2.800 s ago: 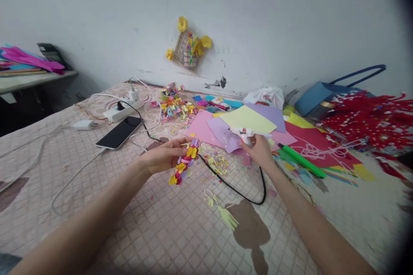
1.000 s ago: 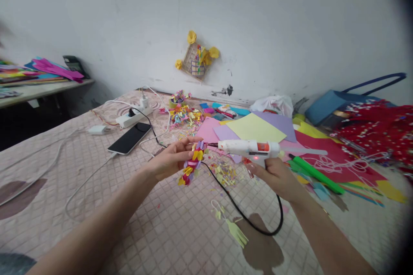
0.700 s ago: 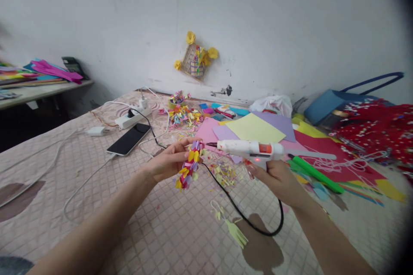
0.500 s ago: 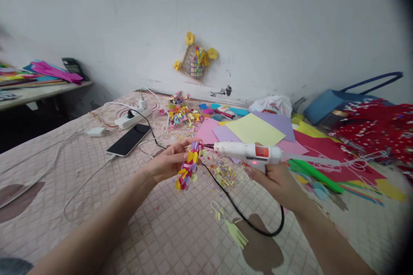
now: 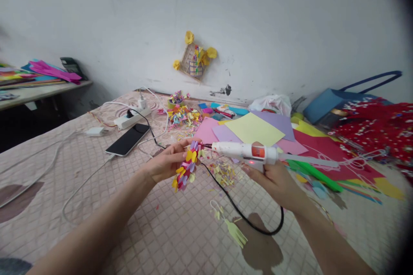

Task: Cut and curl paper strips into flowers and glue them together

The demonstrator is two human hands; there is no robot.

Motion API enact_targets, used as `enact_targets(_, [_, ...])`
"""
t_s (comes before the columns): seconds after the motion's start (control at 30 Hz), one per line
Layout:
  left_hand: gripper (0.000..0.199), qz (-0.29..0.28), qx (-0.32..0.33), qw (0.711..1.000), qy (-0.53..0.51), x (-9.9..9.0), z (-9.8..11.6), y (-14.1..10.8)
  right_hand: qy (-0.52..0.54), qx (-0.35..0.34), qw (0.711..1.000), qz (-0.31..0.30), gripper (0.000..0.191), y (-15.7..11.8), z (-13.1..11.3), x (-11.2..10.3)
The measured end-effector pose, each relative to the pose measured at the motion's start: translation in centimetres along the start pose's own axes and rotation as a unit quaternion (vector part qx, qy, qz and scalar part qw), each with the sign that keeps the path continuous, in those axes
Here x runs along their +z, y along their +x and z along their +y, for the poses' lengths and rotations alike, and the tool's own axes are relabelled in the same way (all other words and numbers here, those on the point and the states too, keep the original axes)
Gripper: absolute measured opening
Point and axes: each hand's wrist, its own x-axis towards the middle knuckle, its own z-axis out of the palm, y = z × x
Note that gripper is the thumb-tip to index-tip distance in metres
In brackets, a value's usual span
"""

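Pinching the slanting paper-petal strand [image 5: 185,168] near its top, the left hand [image 5: 168,160] sits just beyond the nozzle [image 5: 207,145] of the glue gun [image 5: 240,150] gripped crosswise by the right hand [image 5: 281,184].

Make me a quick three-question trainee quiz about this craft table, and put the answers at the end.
1. What does each hand hold?
2. True or false: a white cable is plugged into the smartphone.
3. What colour is the fringed paper tassel lying on the tablecloth?
A) Red
B) Pale yellow-green
C) Blue

Key:
1. The left hand holds a cluster of colourful paper petals; the right hand holds a white hot glue gun.
2. True.
3. B.
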Motion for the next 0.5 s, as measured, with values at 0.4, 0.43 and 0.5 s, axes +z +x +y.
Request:
enact_targets(0.4, [0.05,0.001,-0.001,1.0,-0.002,-0.15,-0.07,0.04,-0.027,0.0,0.999,0.017,0.019,-0.01,-0.23,0.02])
enact_targets(0.43, [0.049,0.001,-0.003,1.0,-0.001,-0.13,-0.06,0.03,-0.028,0.0,0.999,0.017,0.019,0.0,-0.28,0.01])
enact_targets(0.5, [0.049,0.001,-0.004,1.0,-0.001,-0.08,-0.04,0.01,-0.028,0.002,0.999,0.02,0.018,0.01,-0.33,0.0])
